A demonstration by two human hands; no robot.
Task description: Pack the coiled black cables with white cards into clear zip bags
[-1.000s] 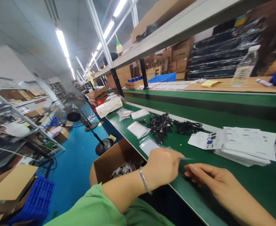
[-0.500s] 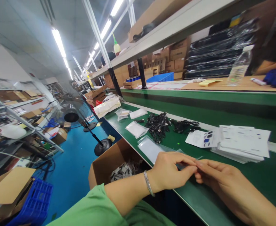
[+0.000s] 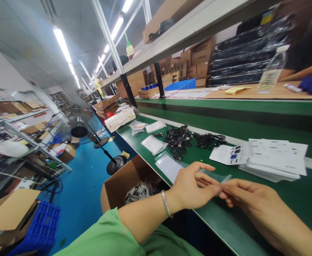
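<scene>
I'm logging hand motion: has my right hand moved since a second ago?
Yes: your right hand has shifted rightward, judged against the white paper stack.

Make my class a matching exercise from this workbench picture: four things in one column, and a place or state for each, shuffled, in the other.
1. black cables
2. clear plastic
3. white papers
4. bottle

A. upright, with a white cap
B. held by the right hand
C. in a flat stack
D. in a tangled heap

Right pairs: 1-D, 2-B, 3-C, 4-A.
</scene>
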